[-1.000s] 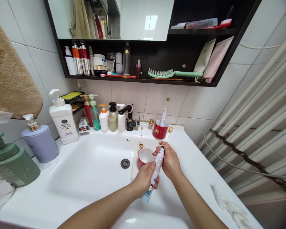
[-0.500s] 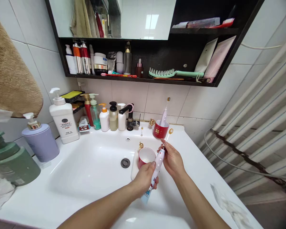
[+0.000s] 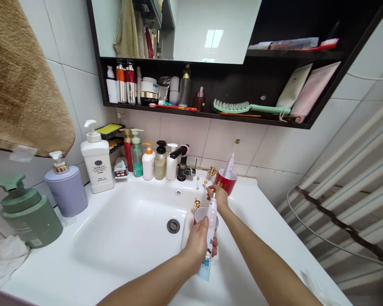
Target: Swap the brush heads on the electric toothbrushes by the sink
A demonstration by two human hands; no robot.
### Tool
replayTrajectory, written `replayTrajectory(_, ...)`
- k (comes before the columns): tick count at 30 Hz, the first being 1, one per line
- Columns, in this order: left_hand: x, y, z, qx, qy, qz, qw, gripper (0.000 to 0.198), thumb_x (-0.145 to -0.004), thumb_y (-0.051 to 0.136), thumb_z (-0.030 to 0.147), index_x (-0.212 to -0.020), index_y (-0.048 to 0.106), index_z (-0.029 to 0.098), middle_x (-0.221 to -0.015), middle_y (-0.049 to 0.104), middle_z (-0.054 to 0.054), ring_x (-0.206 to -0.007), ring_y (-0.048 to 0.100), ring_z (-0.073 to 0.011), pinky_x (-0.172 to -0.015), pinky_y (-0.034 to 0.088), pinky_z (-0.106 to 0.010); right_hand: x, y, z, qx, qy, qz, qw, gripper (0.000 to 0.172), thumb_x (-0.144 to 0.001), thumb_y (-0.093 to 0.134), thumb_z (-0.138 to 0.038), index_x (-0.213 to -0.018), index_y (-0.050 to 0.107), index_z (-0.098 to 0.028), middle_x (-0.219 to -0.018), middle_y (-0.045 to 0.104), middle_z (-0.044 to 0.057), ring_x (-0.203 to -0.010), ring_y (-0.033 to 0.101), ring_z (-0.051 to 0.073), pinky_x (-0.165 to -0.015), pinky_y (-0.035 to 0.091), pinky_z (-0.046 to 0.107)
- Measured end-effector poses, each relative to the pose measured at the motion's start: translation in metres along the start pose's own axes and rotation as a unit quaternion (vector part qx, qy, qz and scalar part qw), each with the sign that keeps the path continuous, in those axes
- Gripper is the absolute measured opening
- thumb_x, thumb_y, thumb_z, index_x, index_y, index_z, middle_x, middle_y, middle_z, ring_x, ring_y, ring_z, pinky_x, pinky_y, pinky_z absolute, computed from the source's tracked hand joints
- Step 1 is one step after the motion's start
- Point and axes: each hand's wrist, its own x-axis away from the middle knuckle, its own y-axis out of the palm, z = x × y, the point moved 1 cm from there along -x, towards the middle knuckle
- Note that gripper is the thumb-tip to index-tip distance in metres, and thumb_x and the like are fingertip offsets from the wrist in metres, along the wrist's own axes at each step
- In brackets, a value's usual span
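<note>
My left hand (image 3: 198, 242) is wrapped around an electric toothbrush handle (image 3: 210, 242), pink-white fading to blue with a cartoon cat on it. A bare shaft sticks up from its top. My right hand (image 3: 220, 197) is closed at the sink's back rim, its fingertips at a small toothbrush head (image 3: 206, 182). A second toothbrush head (image 3: 198, 182) stands close by to the left. Just behind my right hand is a red cup (image 3: 229, 183) holding another electric toothbrush (image 3: 230, 165). A second red cup (image 3: 201, 215) is partly hidden behind the handle.
The white sink (image 3: 130, 229) has a dark drain (image 3: 173, 226) and a black faucet (image 3: 182, 163). Several pump bottles line the back and left, including a purple bottle (image 3: 67, 191). A dark shelf (image 3: 207, 114) hangs above. White pleated sheeting (image 3: 347, 182) is at right.
My right hand has moved left and away from the handle, carrying the toothbrush head to the back rim beside the other one. My left hand still holds the handle, now more upright. The view has shifted.
</note>
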Motion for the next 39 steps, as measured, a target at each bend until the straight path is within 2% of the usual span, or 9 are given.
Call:
replayTrajectory(4, -0.002, -0.001, 0.000, 0.009, 0.002, -0.006, 1.000, 0.049, -0.061, 0.026, 0.061, -0.070, 0.039, 0.015, -0.043, 0.039, 0.005, -0.030, 0.033, -0.0049, -0.035, 0.023, -0.019, -0.023, 0.018, 0.004, 0.109, -0.001, -0.025, 0.994, 0.016, -0.062, 0.044, -0.023, -0.067, 0.056, -0.014, -0.045, 0.052, 0.001, -0.043, 0.051, 0.012, -0.049, 0.037, 0.024)
replayTrajectory(9, -0.006, -0.003, 0.002, 0.022, 0.003, -0.006, 1.000, 0.053, -0.059, 0.024, 0.063, -0.072, 0.040, 0.014, -0.044, 0.038, 0.004, -0.030, 0.032, -0.0047, -0.035, 0.024, -0.020, -0.031, 0.020, -0.003, 0.199, -0.030, -0.044, 0.979, 0.015, -0.060, 0.047, -0.021, -0.070, 0.057, -0.014, -0.063, 0.057, 0.006, -0.072, 0.052, 0.019, -0.062, 0.035, 0.028)
replayTrajectory(14, -0.007, -0.004, 0.005, 0.024, 0.013, 0.006, 1.000, 0.047, -0.061, 0.026, 0.060, -0.069, 0.037, 0.015, -0.044, 0.039, 0.004, -0.030, 0.033, -0.0049, -0.035, 0.025, -0.020, -0.033, 0.029, -0.017, 0.223, -0.029, -0.045, 0.973, 0.019, -0.060, 0.049, -0.025, -0.075, 0.055, -0.015, -0.073, 0.057, 0.010, -0.081, 0.049, 0.024, -0.067, 0.034, 0.033)
replayTrajectory(18, -0.007, -0.005, 0.005, 0.022, 0.013, 0.003, 1.000, 0.045, -0.061, 0.028, 0.059, -0.066, 0.036, 0.015, -0.044, 0.038, 0.005, -0.030, 0.031, -0.0036, -0.036, 0.025, -0.019, -0.031, 0.040, -0.024, 0.193, -0.015, -0.045, 0.980, 0.015, -0.054, 0.052, -0.015, -0.069, 0.055, -0.013, -0.074, 0.056, 0.012, -0.082, 0.049, 0.025, -0.068, 0.034, 0.034)
replayTrajectory(22, -0.005, -0.004, 0.003, -0.009, 0.009, -0.009, 1.000, 0.046, -0.061, 0.026, 0.060, -0.066, 0.037, 0.015, -0.043, 0.039, 0.004, -0.029, 0.032, -0.0042, -0.034, 0.023, -0.019, -0.014, 0.022, -0.030, 0.120, 0.019, -0.052, 0.991, 0.016, -0.057, 0.049, -0.012, -0.072, 0.054, -0.011, -0.062, 0.056, 0.008, -0.069, 0.053, 0.019, -0.061, 0.039, 0.031)
replayTrajectory(26, 0.003, 0.000, -0.004, -0.051, 0.000, -0.054, 0.997, 0.048, -0.060, 0.026, 0.061, -0.067, 0.037, 0.015, -0.042, 0.040, 0.004, -0.028, 0.034, -0.0053, -0.032, 0.023, -0.019, 0.026, -0.032, -0.031, -0.028, 0.057, -0.065, 0.996, 0.016, -0.068, 0.041, -0.024, -0.074, 0.051, -0.013, -0.052, 0.051, 0.001, -0.052, 0.051, 0.010, -0.052, 0.044, 0.024)
replayTrajectory(30, 0.012, 0.004, -0.015, -0.080, -0.004, -0.108, 0.991, 0.050, -0.058, 0.026, 0.063, -0.067, 0.037, 0.015, -0.041, 0.041, 0.004, -0.028, 0.035, -0.0050, -0.032, 0.023, -0.018, 0.068, -0.075, -0.029, -0.391, 0.136, -0.094, 0.906, 0.013, -0.059, 0.055, -0.025, -0.065, 0.051, -0.015, -0.054, 0.052, -0.002, -0.045, 0.049, 0.007, -0.046, 0.043, 0.021)
replayTrajectory(33, 0.014, 0.006, -0.021, -0.091, -0.013, -0.129, 0.987, 0.050, -0.058, 0.026, 0.063, -0.067, 0.037, 0.015, -0.042, 0.042, 0.004, -0.028, 0.035, -0.0047, -0.032, 0.023, -0.018, 0.085, -0.083, -0.025, -0.465, 0.170, -0.078, 0.865, 0.011, -0.058, 0.057, -0.022, -0.063, 0.050, -0.016, -0.057, 0.056, -0.001, -0.046, 0.051, 0.007, -0.045, 0.043, 0.021)
replayTrajectory(39, 0.012, 0.008, -0.022, -0.097, -0.014, -0.127, 0.987, 0.049, -0.060, 0.026, 0.061, -0.068, 0.039, 0.014, -0.042, 0.042, 0.004, -0.028, 0.036, -0.0048, -0.032, 0.023, -0.018, 0.088, -0.078, -0.021, -0.508, 0.189, -0.070, 0.838, 0.007, -0.060, 0.055, -0.018, -0.062, 0.048, -0.016, -0.057, 0.058, 0.001, -0.048, 0.053, 0.009, -0.049, 0.046, 0.023)
